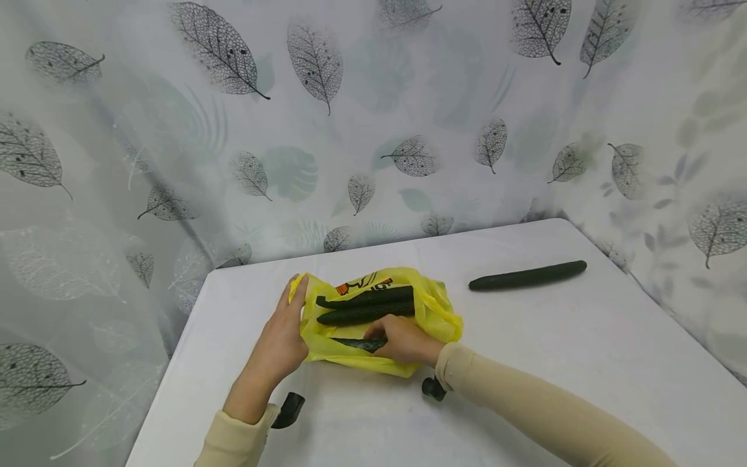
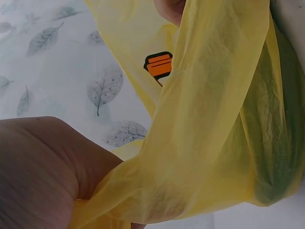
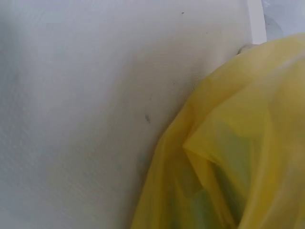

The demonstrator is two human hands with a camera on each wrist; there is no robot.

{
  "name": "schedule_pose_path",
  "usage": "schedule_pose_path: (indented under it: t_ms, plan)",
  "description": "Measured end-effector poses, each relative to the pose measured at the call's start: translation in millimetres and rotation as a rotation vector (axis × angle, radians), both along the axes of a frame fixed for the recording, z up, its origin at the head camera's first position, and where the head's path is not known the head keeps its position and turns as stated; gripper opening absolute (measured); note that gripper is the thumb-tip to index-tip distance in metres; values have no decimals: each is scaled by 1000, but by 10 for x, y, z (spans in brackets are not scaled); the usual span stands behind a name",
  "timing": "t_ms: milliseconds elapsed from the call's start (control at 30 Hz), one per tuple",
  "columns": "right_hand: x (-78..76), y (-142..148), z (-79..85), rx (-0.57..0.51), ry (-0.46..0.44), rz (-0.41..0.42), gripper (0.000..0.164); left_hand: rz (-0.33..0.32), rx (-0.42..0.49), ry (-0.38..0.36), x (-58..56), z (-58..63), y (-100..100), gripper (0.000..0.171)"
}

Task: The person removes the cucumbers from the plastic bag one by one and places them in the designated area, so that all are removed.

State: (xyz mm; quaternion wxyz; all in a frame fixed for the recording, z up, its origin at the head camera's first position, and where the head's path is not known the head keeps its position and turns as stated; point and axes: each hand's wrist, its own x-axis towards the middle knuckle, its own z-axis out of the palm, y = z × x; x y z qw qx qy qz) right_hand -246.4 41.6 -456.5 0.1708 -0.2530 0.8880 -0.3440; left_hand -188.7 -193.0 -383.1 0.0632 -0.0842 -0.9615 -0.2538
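A yellow plastic bag [image 1: 438, 301] lies on the table with its mouth spread wide. My left hand [image 1: 284, 340] grips the bag's left edge; in the left wrist view the thin plastic [image 2: 209, 95] stretches away from that hand [image 2: 52, 167]. Two dark green cucumbers [image 1: 362, 314] lie side by side inside. My right hand [image 1: 403, 339] reaches into the bag and holds another cucumber [image 1: 353, 343] near the front, its far part hidden by the hand. The right wrist view shows mostly the bag [image 3: 224, 157], not the fingers.
One dark green cucumber [image 1: 528, 275] lies at the back right of the white table [image 1: 525, 350]. A dark piece [image 1: 288, 410] sticks out beside the left sleeve, and another dark end [image 1: 433, 388] shows under the right sleeve. A leaf-patterned curtain [image 1: 362, 130] hangs behind.
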Motion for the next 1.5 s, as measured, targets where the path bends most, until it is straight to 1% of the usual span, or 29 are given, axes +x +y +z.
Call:
schedule_pose_path:
  t_ms: [233, 367, 633, 833, 1000, 1067, 1267, 1500]
  plan:
    - [-33, 51, 40, -83, -106, -22, 26, -24, -10, 21, -3, 0, -11, 109]
    - [-64, 72, 48, -125, -146, -34, 25, -25, -12, 19, -2, 10, -16, 109]
    - [-116, 102, 68, -146, -166, -62, 26, -23, -14, 10, -4, 33, -28, 110]
    - [-128, 113, 110, -155, -174, -69, 27, -21, -10, 0, -4, 37, -39, 110]
    - [-131, 113, 138, -164, -193, -83, 28, -22, -10, 7, 0, 34, -39, 109]
    - [-135, 109, 140, -162, -205, -90, 29, -21, -11, 9, 2, 34, -41, 109]
    - [-129, 89, 141, -135, -245, -112, 32, -23, 11, -16, 14, 39, -45, 109]
    - [-117, 96, 151, -158, -203, -144, 32, -25, 7, -19, 16, 48, -48, 109]
